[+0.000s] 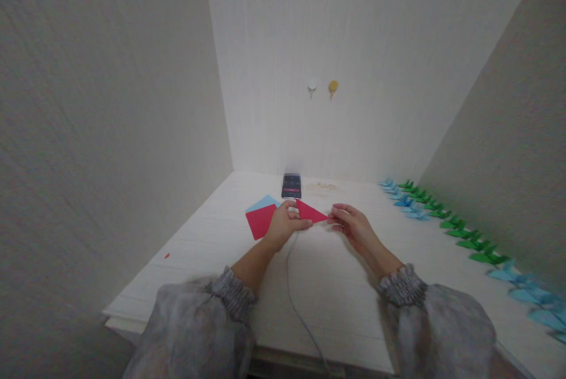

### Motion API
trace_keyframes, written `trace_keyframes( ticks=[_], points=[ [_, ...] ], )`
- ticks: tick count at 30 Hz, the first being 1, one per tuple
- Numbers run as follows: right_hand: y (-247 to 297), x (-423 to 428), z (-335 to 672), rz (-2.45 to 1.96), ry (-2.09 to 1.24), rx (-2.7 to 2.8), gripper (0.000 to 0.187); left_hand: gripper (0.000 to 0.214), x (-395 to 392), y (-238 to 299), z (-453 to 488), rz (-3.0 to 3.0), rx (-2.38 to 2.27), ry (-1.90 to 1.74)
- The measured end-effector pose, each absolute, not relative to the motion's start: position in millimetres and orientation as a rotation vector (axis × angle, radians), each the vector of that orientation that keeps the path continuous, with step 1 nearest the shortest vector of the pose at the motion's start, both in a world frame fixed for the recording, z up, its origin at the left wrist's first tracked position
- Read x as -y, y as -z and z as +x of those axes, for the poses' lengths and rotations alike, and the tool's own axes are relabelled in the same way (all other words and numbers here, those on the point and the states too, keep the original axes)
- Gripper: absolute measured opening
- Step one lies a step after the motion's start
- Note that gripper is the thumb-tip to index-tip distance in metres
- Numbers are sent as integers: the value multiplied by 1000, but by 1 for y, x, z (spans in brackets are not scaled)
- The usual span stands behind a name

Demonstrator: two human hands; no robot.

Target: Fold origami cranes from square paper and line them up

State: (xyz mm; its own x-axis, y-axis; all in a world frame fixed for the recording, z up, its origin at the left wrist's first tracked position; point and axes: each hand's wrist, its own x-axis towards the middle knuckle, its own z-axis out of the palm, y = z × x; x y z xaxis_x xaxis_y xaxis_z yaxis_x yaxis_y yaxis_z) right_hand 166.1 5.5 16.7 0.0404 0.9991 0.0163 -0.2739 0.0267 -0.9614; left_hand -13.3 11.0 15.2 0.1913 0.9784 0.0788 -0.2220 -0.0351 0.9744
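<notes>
A folded red sheet of origami paper (309, 212), triangular in outline, is held up between both hands above the table. My left hand (283, 224) is closed on its left part, thumb in front and fingers partly behind it. At the right, my right hand (349, 223) pinches the pointed corner of the same paper between thumb and fingertips. Flat on the table beside my left hand lies a red square sheet (260, 221), overlapping a light blue sheet (266, 202). My left hand covers part of these sheets.
A phone (291, 185) stands near the back wall, and a grey cable (289, 284) runs toward the front edge. Green folded paper birds (460, 231) and blue folded paper birds (526, 290) line the right side. A small orange piece (167, 256) lies left.
</notes>
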Motion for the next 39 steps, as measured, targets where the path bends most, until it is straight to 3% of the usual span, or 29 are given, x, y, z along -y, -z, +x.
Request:
trace_keyframes(
  ticks=[6,18,27,34,39],
  points=[
    [-16,7,141,-1062,-1329,1305,24,52,-10,-15,-9,1245,-794,-1109],
    [-23,7,150,-1071,-1363,1218,21,58,-9,-17,-14,1156,-551,-971],
    [-18,7,141,-1095,-1291,1167,24,52,-12,-16,-12,1156,-738,-1068],
    [-15,7,144,-1066,-1430,1270,18,52,-11,-9,-10,1241,-716,-853],
    [-19,10,141,-1103,-1347,1218,16,47,-11,-10,-7,1234,-728,-1003]
  ],
)
